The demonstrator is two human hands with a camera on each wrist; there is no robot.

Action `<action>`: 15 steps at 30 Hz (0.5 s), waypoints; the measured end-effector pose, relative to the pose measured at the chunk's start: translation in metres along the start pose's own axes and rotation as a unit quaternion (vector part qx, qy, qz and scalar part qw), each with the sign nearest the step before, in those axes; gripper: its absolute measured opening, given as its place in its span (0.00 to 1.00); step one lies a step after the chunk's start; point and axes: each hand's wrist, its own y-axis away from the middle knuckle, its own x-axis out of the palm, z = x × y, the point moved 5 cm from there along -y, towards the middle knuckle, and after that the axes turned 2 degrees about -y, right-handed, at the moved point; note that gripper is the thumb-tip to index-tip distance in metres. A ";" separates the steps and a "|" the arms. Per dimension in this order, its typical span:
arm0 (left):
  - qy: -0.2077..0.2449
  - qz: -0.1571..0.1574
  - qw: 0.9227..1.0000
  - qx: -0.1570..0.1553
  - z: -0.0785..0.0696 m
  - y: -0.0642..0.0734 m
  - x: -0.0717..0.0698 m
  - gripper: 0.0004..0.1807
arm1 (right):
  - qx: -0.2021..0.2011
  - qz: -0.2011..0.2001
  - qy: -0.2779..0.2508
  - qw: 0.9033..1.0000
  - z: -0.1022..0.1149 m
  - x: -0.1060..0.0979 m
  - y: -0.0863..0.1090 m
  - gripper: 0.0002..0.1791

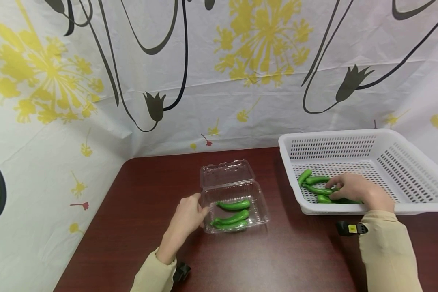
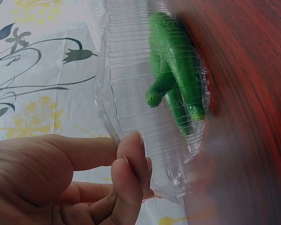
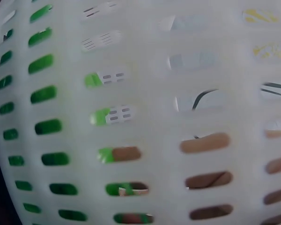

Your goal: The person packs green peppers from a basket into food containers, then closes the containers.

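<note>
from my end i see a dark reddish-brown table (image 1: 284, 259), wood-grained and glossy, bearing an open clear plastic container (image 1: 260, 205) and, to its right, a white slotted basket (image 1: 336, 209).

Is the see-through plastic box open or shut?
Open: the see-through rectangular plastic box has its clear lid folded back on the far side, leaving the curved green peppers inside uncovered.

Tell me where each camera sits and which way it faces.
Head: on the head, facing forward and down at the table, box and basket; left hand, right hand and sleeves show.
Left wrist: on that wrist, facing the box and its peppers; the left hand shows.
Right wrist: on that wrist, facing the basket's slotted wall; bits of right hand show through it.
Head and left wrist share the left hand, box and peppers.
</note>
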 end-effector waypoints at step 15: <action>0.003 0.001 1.000 0.000 0.000 0.000 0.000 0.31 | 0.013 -0.017 0.014 1.000 -0.002 0.000 -0.002 0.30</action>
